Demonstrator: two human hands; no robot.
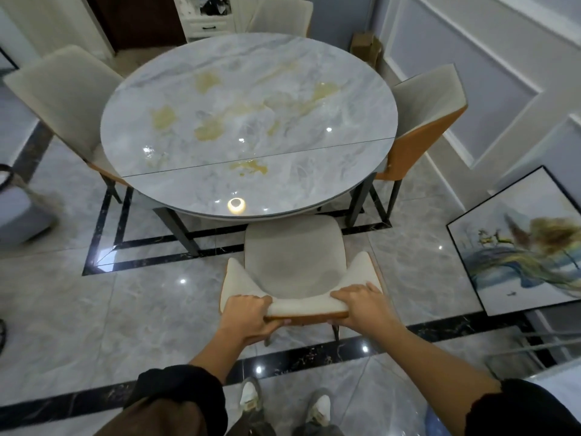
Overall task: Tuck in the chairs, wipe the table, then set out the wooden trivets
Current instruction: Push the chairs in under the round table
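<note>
A round grey marble table (314, 73) fills the middle of the view, with yellowish smears across its top. Right in front of me stands a beige chair (292, 259) with an orange back shell, its seat front just under the table's near edge. My left hand (243, 319) grips the left end of the chair's backrest top. My right hand (361, 305) grips the right end. Three more chairs surround the table: one at the left (59, 89), one at the right (424, 121), one at the far side (283, 14). No trivets or cloth are in view.
A framed painting (528, 247) leans against the wall at the right, close to the chair's side. A cardboard box (366, 47) sits by the far right wall. A white cabinet (204, 20) stands at the back. My feet (283, 404) are on the glossy tiled floor.
</note>
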